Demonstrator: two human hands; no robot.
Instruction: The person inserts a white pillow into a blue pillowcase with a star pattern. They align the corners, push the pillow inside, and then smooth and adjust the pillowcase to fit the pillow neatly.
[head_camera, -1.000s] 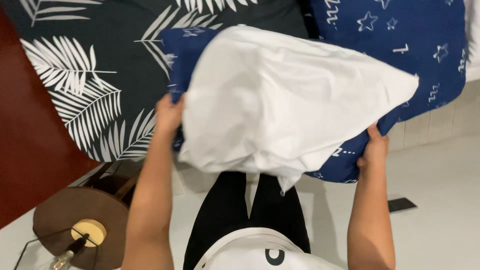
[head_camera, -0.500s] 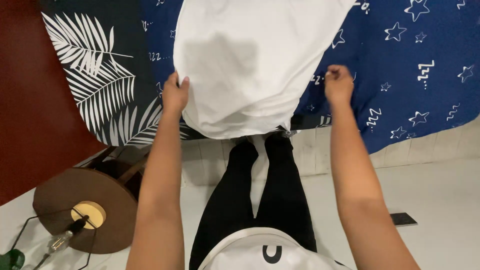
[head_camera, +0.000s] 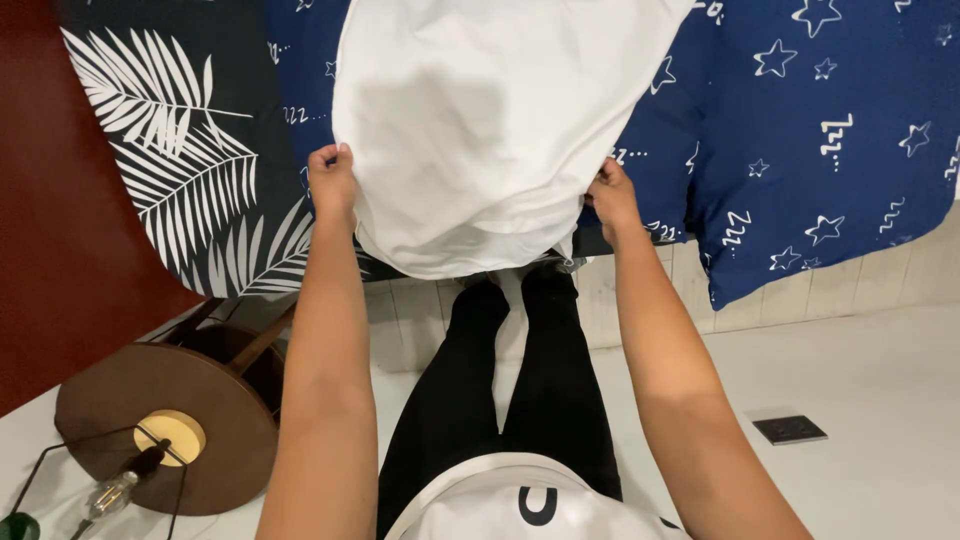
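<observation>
From the head camera, looking down past both arms: the left hand (head_camera: 332, 176) pinches the left edge of a white pillowcase (head_camera: 480, 130), fingers curled closed on the fabric. The right hand (head_camera: 610, 195) grips the right edge of the same pillowcase, also closed on the cloth. The pillowcase hangs spread between the two hands over the near edge of the bed, its lower rim sagging in a rounded curve just above the person's black trousers (head_camera: 510, 390).

Behind it lies a blue duvet with white stars (head_camera: 820, 140), draped over the bed's edge toward the right, and to the left a dark cover with white leaf print (head_camera: 180, 170). A round wooden side table (head_camera: 190, 400) stands on the white floor at lower left, with a bare-bulb wire lamp (head_camera: 120, 485) beside it. A small dark square object (head_camera: 790, 429) lies on the floor at right.

Compared with half a second ago, the hands sit slightly lower and wider apart, and the pillowcase is stretched flatter. A second ago it billowed in a loose bulge; now it hangs smooth.
</observation>
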